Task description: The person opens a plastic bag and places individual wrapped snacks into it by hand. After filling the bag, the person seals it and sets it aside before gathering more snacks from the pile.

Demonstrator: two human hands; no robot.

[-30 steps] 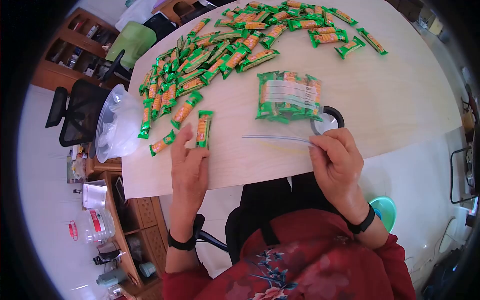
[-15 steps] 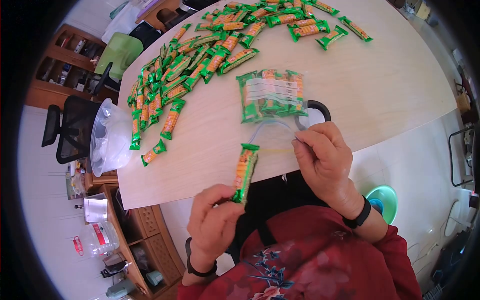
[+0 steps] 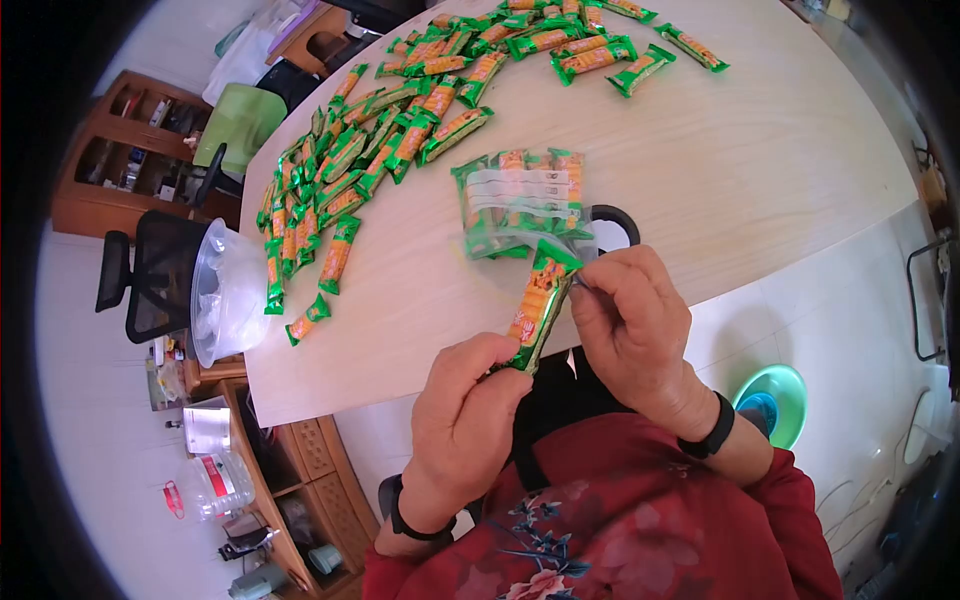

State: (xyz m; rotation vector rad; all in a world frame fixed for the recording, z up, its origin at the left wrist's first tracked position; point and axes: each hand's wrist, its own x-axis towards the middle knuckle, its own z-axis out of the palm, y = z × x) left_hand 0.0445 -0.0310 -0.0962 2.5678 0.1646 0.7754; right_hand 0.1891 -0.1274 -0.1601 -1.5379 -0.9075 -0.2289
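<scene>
My left hand (image 3: 460, 415) pinches the lower end of a green-and-orange wrapped snack bar (image 3: 540, 305), its top end tilted up toward the bag's mouth. A clear plastic bag (image 3: 520, 190) with white printed stripes lies on the table, several similar bars lined up inside it. With thumb and fingers closed, my right hand (image 3: 635, 325) grips the edge of the bag's opening. The bar's upper end overlaps the bag's near edge in this view, close beside my right fingertips.
Many loose wrapped bars (image 3: 385, 140) are heaped across the far and left parts of the wooden table (image 3: 760, 170). A black ring-shaped object (image 3: 625, 222) sits partly behind the bag. At the left edge stands a clear plastic tub (image 3: 235, 295); a green basin (image 3: 790, 400) is on the floor.
My left hand has moved up and right, bringing the snack bar from beside the bag to its opening. My right hand still grips the bag's edge.
</scene>
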